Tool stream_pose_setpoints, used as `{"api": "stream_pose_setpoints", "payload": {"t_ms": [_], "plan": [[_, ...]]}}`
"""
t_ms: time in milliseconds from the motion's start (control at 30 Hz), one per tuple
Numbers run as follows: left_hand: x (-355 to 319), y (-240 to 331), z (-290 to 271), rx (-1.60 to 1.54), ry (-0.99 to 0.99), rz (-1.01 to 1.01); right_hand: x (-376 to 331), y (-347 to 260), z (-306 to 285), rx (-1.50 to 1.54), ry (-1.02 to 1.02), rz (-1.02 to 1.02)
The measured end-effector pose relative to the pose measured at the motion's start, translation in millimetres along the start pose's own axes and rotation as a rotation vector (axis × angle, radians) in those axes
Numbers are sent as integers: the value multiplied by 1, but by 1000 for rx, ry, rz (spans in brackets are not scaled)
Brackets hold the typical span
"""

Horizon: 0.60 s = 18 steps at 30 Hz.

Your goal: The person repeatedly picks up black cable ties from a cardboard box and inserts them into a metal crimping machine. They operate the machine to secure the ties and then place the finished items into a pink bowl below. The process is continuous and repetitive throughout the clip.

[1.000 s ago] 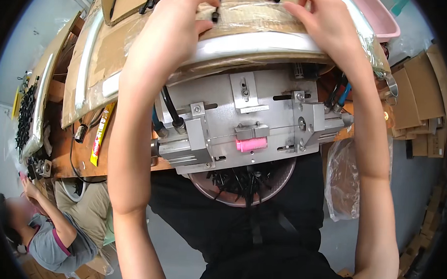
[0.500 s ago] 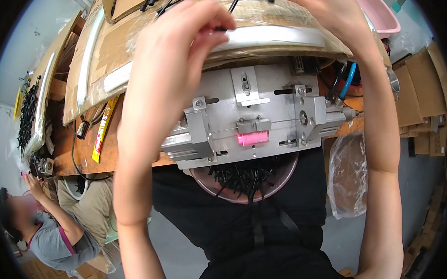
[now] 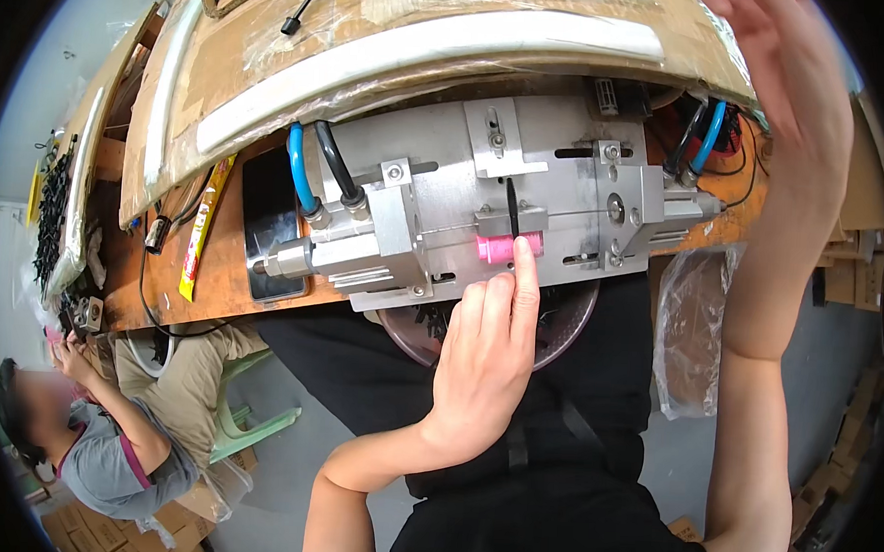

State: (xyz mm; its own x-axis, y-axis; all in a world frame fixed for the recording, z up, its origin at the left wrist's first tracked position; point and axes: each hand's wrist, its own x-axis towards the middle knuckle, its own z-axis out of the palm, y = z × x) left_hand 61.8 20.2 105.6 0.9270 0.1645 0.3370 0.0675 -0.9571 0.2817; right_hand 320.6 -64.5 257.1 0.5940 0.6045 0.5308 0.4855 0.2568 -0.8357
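Observation:
A metal clamping fixture lies on the bench in front of me. At its middle a small pink block sits beside a small metal block. One thin black rod lies across the metal block, its near end at the pink block. My left hand reaches up from below, its index finger stretched out and its tip on the pink block at the rod's end. The other fingers are curled and the thumb is hidden. Far right, my right hand is raised beside the cardboard, blurred, fingertips cut off by the picture's edge.
A cardboard-covered board with a white strip overhangs the fixture; black rods lie on it. Blue and black hoses join the fixture. A phone lies left. A bowl sits below. A seated co-worker is at left.
My left hand has come down from the cardboard to the pink block, where a black rod now lies. My right hand has moved right, away from the cardboard's top. The view has shifted slightly.

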Motion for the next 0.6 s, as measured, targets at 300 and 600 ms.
{"api": "stream_pose_setpoints", "payload": {"t_ms": [300, 600], "plan": [[10, -22, -32, -67, -129, 32, -141, 1, 68, -358, -85, -121], [165, -170, -117, 3, 60, -93, -206, 40, 116, -584, -119, -91]]}}
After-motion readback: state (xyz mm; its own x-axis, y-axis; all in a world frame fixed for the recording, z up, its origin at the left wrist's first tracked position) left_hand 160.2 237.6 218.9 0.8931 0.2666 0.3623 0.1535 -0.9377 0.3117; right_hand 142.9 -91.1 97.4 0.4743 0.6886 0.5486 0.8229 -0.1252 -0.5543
